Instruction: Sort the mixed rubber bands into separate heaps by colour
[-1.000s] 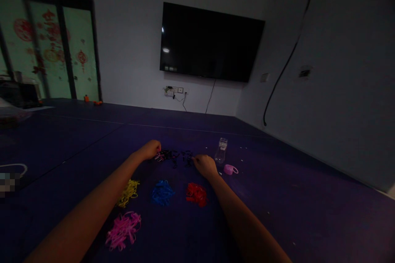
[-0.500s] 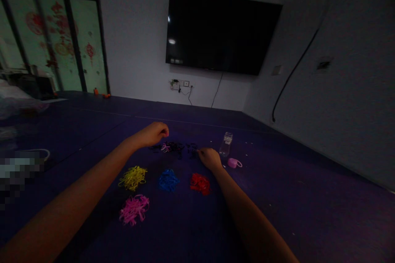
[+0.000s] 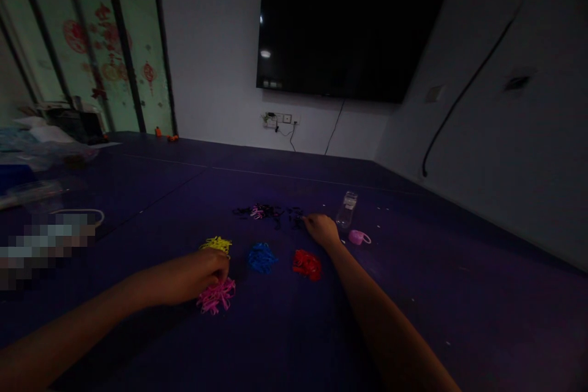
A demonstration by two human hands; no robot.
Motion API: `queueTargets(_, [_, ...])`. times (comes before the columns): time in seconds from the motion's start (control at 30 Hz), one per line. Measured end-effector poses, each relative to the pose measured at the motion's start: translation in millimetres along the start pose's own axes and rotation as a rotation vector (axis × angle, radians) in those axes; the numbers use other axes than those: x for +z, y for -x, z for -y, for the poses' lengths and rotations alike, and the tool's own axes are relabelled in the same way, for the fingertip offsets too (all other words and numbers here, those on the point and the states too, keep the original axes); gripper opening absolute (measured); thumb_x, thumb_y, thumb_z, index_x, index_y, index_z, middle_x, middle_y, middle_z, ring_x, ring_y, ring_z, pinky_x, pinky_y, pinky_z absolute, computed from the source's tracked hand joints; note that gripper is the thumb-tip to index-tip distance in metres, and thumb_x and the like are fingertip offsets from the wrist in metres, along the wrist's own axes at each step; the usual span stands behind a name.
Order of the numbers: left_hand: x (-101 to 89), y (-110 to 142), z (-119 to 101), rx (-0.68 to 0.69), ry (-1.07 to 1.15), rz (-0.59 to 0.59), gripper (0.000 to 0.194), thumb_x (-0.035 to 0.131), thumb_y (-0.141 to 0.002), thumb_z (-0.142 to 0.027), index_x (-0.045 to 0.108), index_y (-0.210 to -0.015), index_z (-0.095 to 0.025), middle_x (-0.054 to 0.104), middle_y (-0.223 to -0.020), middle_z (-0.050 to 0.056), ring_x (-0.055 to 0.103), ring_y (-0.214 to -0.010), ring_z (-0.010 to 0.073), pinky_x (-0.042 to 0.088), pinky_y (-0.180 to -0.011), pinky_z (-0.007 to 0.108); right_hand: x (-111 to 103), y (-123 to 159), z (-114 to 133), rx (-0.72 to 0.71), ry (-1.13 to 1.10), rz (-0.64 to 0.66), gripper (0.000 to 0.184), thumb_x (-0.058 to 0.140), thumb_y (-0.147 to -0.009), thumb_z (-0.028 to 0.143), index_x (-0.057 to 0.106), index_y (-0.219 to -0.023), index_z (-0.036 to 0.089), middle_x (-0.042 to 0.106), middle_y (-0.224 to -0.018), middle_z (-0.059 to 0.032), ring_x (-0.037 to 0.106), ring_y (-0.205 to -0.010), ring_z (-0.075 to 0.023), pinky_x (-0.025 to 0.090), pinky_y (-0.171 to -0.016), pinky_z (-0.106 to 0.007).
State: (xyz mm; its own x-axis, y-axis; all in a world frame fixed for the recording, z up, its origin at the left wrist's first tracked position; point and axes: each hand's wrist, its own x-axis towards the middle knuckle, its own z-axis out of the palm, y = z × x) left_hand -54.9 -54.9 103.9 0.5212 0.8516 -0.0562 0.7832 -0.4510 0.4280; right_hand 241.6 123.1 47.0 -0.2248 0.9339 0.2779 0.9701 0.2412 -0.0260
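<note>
My left hand [image 3: 209, 269] is over the near pile of pink rubber bands [image 3: 215, 299], its fingers curled together and touching the top of the pile. Whatever lies between its fingertips is hidden. Just behind it, the yellow rubber bands [image 3: 218, 245] are partly covered by the hand. My right hand [image 3: 323, 230] rests on the floor with its fingers pinched at the right edge of the scattered black rubber bands [image 3: 271, 211], a few pink ones among them. What it pinches is too small to make out. Blue bands [image 3: 261, 257] and red bands [image 3: 307, 264] lie in separate piles between my arms.
A clear bottle [image 3: 347, 209] lies beyond my right hand, with its pink cap [image 3: 358, 237] beside it. White specks dot the dark floor [image 3: 413, 257]. Plastic bags [image 3: 50, 141] and a blurred item sit at left. A television [image 3: 344, 37] hangs on the wall.
My left hand has moved from beside the black pile back toward me, down to the pink pile; a pink band showed in its fingers earlier. My right hand stays by the black bands. The view has shifted slightly.
</note>
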Motion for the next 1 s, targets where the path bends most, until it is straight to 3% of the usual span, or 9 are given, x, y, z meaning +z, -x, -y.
queueTargets(0.23, [0.0,0,11,-0.037,-0.015,0.055,0.026,0.047,-0.066,-0.001,0.062,-0.073,-0.021,0.062,-0.081,0.0,0.057,-0.079,0.0152,0.04,-0.071,0.023,-1,1,-1,-0.007,-0.005,0.01,0.038,0.034,-0.092,0.039,0.068,-0.093,0.022,0.069,-0.095,-0.0067,0.063,-0.088,-0.0196,0.04,-0.067,-0.024])
queueTargets(0.4, [-4.7,3,7,-0.1,0.028,0.093,0.038,0.047,-0.064,0.003,0.067,-0.085,-0.023,0.064,-0.089,0.0,0.058,-0.085,0.0149,0.042,-0.075,0.022,0,0,-1,0.004,-0.014,0.011,0.039,0.033,-0.092,0.039,0.067,-0.092,0.021,0.069,-0.094,-0.0074,0.063,-0.088,-0.0197,0.04,-0.067,-0.023])
queueTargets(0.87, [-23.7,4,-13,-0.023,-0.042,0.103,0.022,0.054,-0.067,-0.001,0.066,-0.073,-0.018,0.064,-0.08,-0.001,0.058,-0.079,0.015,0.041,-0.069,0.022,0,0,-1,0.0,-0.044,-0.004,0.039,0.033,-0.092,0.04,0.068,-0.095,0.022,0.069,-0.095,-0.007,0.062,-0.091,-0.0198,0.041,-0.07,-0.024])
queueTargets(1.0, [-40.3,-9,-17,0.023,-0.062,-0.008,0.009,0.06,-0.068,-0.008,0.064,-0.069,-0.017,0.063,-0.074,-0.001,0.058,-0.073,0.0134,0.04,-0.064,0.02,1,0,-2,0.005,-0.051,-0.001,0.038,0.034,-0.092,0.04,0.068,-0.094,0.022,0.069,-0.095,-0.0071,0.063,-0.09,-0.0197,0.041,-0.07,-0.024])
